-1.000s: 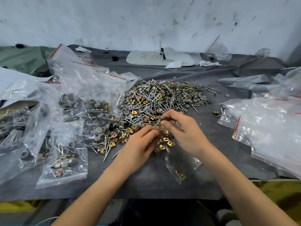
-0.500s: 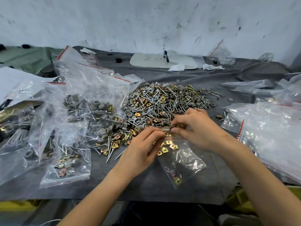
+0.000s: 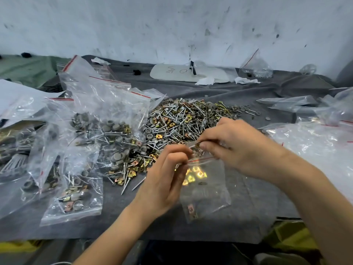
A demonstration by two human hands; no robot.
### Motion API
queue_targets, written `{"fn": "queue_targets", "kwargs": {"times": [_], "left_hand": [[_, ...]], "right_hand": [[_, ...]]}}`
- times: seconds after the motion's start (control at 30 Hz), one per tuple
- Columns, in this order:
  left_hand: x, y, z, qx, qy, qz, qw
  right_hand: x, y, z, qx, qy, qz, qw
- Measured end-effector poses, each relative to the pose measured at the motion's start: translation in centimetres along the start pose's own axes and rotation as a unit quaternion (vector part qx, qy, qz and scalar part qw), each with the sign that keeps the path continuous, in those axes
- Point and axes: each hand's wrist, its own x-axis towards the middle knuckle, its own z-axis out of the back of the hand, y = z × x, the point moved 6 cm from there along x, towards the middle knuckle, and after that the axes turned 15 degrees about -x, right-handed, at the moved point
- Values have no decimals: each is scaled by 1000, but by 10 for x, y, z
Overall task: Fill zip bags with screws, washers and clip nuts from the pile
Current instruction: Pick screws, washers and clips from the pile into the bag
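A pile point(image 3: 183, 121) of screws, grey washers and gold clip nuts lies on the grey cloth in the middle. Just in front of it hangs a small clear zip bag point(image 3: 205, 190) with a red strip at its mouth and a few clip nuts inside. My left hand point(image 3: 166, 180) pinches the bag's mouth at its left side. My right hand point(image 3: 235, 146) pinches a few small parts at the bag's opening, fingers curled; what exactly it holds is blurred.
Several filled zip bags point(image 3: 76, 150) lie heaped on the left. Empty clear bags point(image 3: 321, 142) are stacked on the right. A white flat piece point(image 3: 172, 73) and paper scraps sit at the back by the wall. The table's front edge point(image 3: 133, 239) runs below my wrists.
Both hands have lifted the bag a little off the cloth and turned its mouth upward. My right hand has come from the pile's front edge to the bag's mouth.
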Motion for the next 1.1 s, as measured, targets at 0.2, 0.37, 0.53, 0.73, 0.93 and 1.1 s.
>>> {"fn": "queue_targets", "kwargs": {"times": [0.2,0.37,0.53,0.73,0.93,1.1], "left_hand": [[48,-23,7,-18,37,-19,999],[59,-25,8,-10,53,-27,998],[57,-19,5,-6,53,-23,998],[53,-8,20,-16,7,3,1000],[48,-4,31,36,-6,12,999],[49,3,39,34,-38,44,998]], "right_hand": [[-4,-7,51,93,-19,-10,995],[-1,-16,57,93,-55,-35,994],[3,-21,42,136,-57,-47,988],[-12,-78,-2,315,-233,-249,886],[-26,-38,-121,216,85,-281,931],[-19,-26,-119,159,66,-235,957]]}}
